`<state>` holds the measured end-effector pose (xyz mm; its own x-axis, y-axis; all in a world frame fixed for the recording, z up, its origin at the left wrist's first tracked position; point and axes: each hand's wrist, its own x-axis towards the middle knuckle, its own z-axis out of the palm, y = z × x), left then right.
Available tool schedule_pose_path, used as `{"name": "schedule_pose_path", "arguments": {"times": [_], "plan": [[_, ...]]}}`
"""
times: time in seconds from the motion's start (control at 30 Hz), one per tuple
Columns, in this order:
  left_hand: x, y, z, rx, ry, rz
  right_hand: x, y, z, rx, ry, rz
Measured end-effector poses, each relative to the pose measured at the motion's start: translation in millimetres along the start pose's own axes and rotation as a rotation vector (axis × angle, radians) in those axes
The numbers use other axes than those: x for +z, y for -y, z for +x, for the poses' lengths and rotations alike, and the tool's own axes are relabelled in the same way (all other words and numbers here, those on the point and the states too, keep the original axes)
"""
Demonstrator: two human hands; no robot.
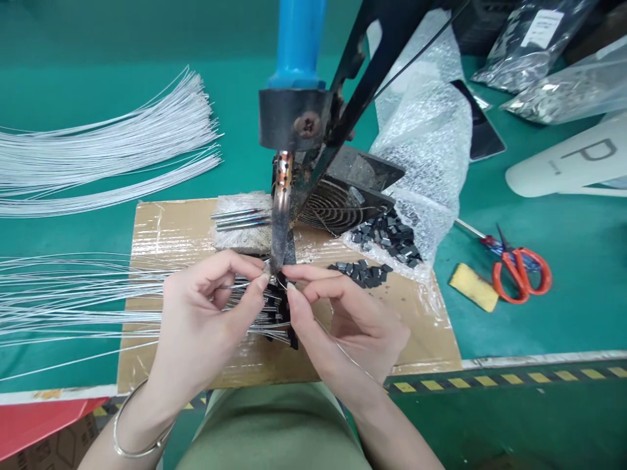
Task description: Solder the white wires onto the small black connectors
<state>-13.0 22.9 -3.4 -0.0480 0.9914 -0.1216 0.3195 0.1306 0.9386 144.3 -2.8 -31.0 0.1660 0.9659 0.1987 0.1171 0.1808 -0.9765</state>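
My left hand pinches a thin white wire by its end, right under the tip of a fixed soldering iron with a blue handle. My right hand pinches a thin solder wire that curls back toward my wrist, its end at the same tip. Between the hands lies a row of small black components joined to wires on a taped cardboard sheet.
Bundles of white wires fan out at left. Loose black components lie on bubble wrap beside a small fan. Orange scissors, a yellow sponge and plastic bags are at right.
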Motion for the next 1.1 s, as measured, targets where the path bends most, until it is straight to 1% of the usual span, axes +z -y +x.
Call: {"name": "schedule_pose_path", "arguments": {"times": [0.43, 1.1], "plan": [[-0.3, 0.9, 0.1, -0.015, 0.012, 0.015, 0.1, -1.0, 0.7, -0.004, 0.0, -0.005], [-0.3, -0.1, -0.9, 0.023, 0.003, 0.026, 1.5, -3.4, 0.0, -0.017, -0.015, 0.011]]}}
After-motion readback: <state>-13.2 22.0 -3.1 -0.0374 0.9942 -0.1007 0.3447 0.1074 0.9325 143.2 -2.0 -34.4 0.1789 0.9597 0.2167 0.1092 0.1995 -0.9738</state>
